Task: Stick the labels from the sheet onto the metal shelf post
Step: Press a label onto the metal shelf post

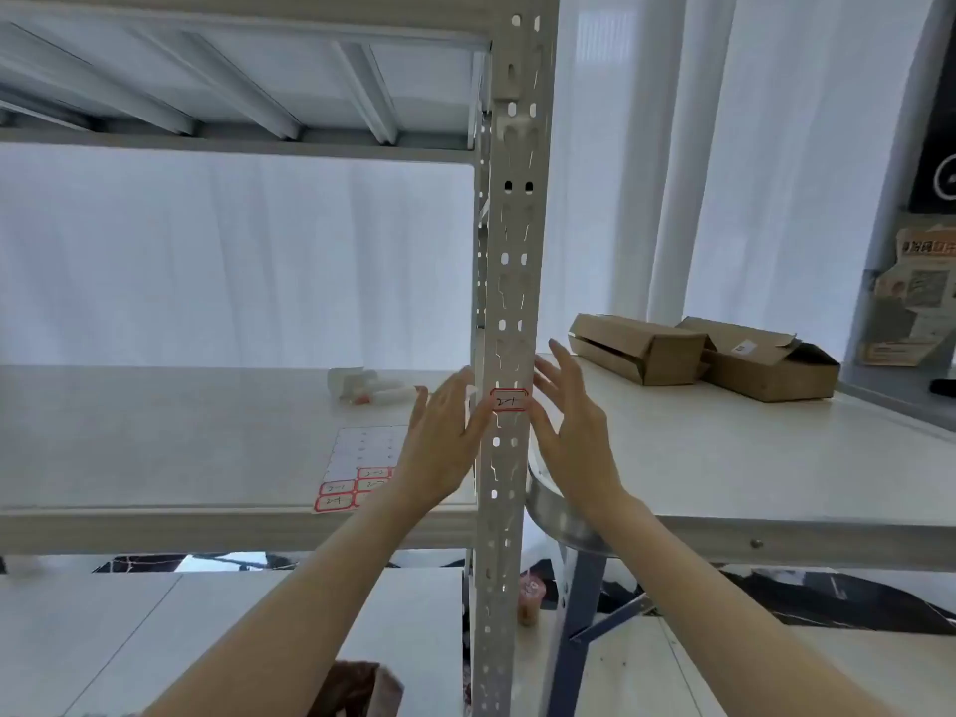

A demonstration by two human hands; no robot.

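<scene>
A white perforated metal shelf post [509, 282] runs top to bottom through the middle of the view. One red-bordered label [509, 400] sits stuck on its front face at hand height. My left hand [445, 442] is just left of the post with straight fingers, its fingertips at the label's left edge. To the right of the post, my right hand [571, 426] has spread, relaxed fingers and its thumb lies near the label. Neither hand holds anything. The label sheet [357, 465] lies on the shelf board to the left, with several red-bordered labels at its near end.
The shelf board [181, 437] carries a small white spray bottle [362, 388] behind the sheet. A white table [750, 458] on the right holds two brown cardboard boxes [703, 354]. White curtains hang behind. An upper shelf spans overhead.
</scene>
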